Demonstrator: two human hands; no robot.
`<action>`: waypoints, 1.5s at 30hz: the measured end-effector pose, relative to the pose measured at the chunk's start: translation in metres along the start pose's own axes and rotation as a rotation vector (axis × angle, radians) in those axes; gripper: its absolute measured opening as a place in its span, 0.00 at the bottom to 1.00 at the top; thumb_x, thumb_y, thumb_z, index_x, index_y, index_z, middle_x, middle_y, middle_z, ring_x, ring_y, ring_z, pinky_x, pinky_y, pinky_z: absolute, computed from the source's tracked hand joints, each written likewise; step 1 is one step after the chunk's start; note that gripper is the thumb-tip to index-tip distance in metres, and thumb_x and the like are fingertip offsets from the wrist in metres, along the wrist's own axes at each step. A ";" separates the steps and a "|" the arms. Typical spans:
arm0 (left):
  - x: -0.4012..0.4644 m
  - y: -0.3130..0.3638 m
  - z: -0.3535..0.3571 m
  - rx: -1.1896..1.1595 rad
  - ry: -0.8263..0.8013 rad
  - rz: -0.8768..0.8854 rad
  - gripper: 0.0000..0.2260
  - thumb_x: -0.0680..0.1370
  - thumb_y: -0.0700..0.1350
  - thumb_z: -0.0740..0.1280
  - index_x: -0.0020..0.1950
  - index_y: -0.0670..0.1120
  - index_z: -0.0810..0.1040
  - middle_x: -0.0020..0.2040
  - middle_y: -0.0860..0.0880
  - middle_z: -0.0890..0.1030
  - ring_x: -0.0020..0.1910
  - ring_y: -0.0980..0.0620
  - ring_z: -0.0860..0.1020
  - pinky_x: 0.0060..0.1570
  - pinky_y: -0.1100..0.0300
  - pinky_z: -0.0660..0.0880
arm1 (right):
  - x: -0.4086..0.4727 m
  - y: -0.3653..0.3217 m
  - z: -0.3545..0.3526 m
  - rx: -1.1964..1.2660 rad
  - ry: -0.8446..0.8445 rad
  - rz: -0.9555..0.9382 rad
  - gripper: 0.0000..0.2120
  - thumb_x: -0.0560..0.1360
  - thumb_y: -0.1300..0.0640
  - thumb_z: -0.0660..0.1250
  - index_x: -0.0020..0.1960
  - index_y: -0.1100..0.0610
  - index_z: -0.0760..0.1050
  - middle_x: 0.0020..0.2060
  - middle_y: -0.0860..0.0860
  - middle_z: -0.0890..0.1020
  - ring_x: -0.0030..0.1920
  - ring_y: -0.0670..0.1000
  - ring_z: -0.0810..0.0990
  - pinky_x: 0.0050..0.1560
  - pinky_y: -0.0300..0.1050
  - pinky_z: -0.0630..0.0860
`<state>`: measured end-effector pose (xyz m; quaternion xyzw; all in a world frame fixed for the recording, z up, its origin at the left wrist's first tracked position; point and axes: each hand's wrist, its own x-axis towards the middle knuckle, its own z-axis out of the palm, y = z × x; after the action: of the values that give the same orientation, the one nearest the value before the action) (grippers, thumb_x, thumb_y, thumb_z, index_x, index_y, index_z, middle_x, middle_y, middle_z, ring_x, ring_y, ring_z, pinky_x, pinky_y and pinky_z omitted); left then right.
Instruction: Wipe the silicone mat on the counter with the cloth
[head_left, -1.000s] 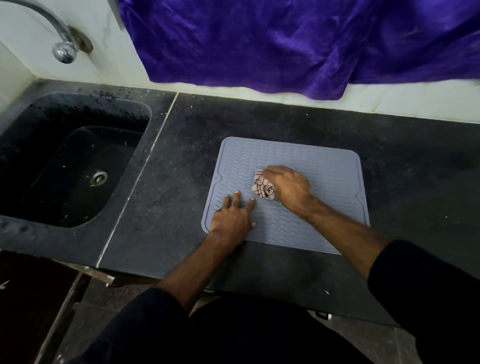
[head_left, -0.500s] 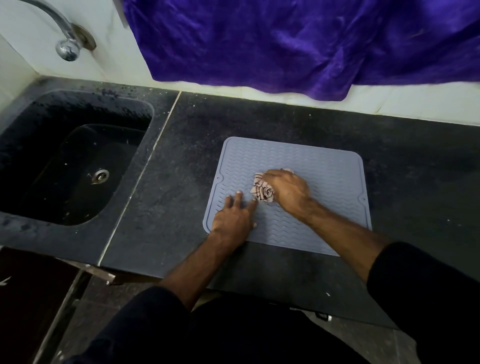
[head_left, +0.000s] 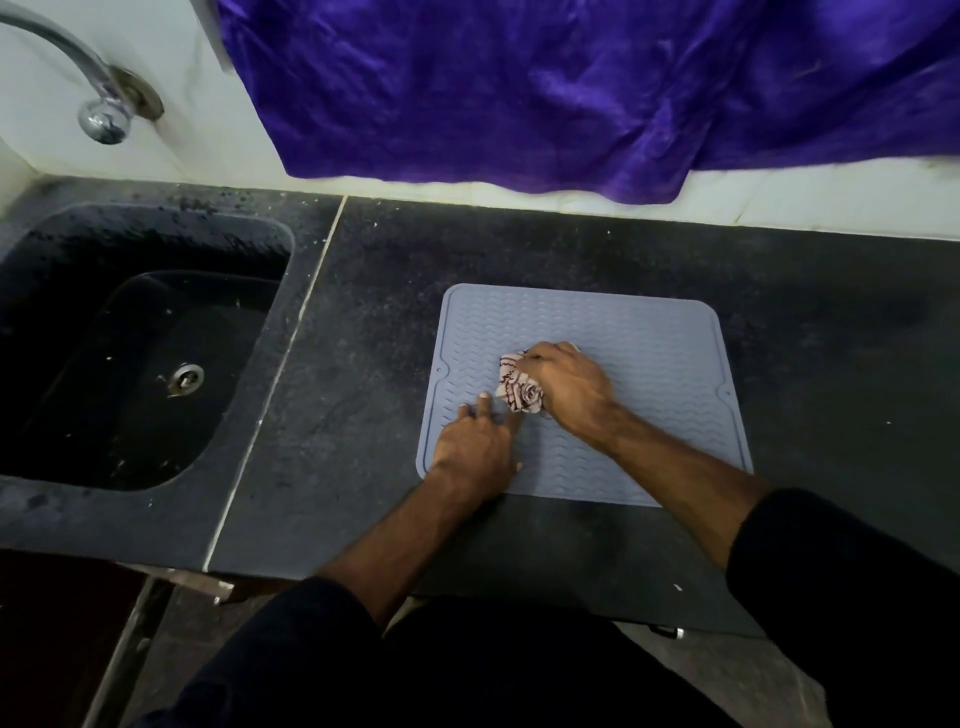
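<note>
A grey-blue silicone mat (head_left: 654, 338) with a wavy ribbed surface lies flat on the dark stone counter (head_left: 363, 322). My right hand (head_left: 569, 387) is closed around a bunched white cloth (head_left: 518, 391) with dark red lines and presses it onto the mat's left-middle area. My left hand (head_left: 478, 449) lies flat on the mat's near-left corner, fingers spread and pointing toward the cloth, holding nothing. Most of the cloth is hidden under my right hand.
A black sink (head_left: 130, 353) with a metal drain (head_left: 186, 376) is sunk into the counter at the left, under a chrome tap (head_left: 98, 111). A purple fabric (head_left: 571, 88) hangs over the white wall behind the counter. The counter's front edge runs just below the mat.
The right hand with the cloth has shifted slightly toward me and to the left on the mat. The left hand stays flat on the near-left corner.
</note>
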<state>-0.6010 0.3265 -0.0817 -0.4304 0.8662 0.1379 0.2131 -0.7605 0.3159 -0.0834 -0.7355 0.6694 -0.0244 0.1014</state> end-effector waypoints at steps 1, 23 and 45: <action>-0.001 -0.001 0.000 0.006 0.008 0.011 0.34 0.80 0.58 0.61 0.80 0.51 0.47 0.79 0.38 0.48 0.76 0.35 0.53 0.69 0.41 0.63 | 0.003 -0.005 0.001 0.029 0.005 0.004 0.24 0.74 0.59 0.66 0.69 0.53 0.69 0.67 0.53 0.72 0.66 0.56 0.68 0.65 0.50 0.68; -0.009 -0.023 -0.007 0.049 -0.013 0.170 0.36 0.78 0.56 0.65 0.80 0.51 0.48 0.78 0.37 0.51 0.76 0.36 0.55 0.67 0.42 0.66 | 0.012 -0.031 -0.005 -0.023 -0.033 0.112 0.19 0.75 0.58 0.64 0.66 0.55 0.73 0.65 0.54 0.74 0.65 0.56 0.69 0.66 0.49 0.67; -0.009 -0.017 -0.007 0.114 0.056 0.114 0.23 0.78 0.55 0.65 0.70 0.44 0.71 0.70 0.39 0.70 0.65 0.41 0.73 0.55 0.48 0.75 | 0.052 -0.062 0.005 0.293 0.031 -0.035 0.17 0.72 0.55 0.69 0.61 0.52 0.78 0.59 0.50 0.80 0.61 0.54 0.74 0.61 0.45 0.68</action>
<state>-0.5845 0.3196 -0.0722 -0.3713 0.9013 0.0882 0.2049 -0.6933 0.2701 -0.0817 -0.7240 0.6472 -0.1347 0.1968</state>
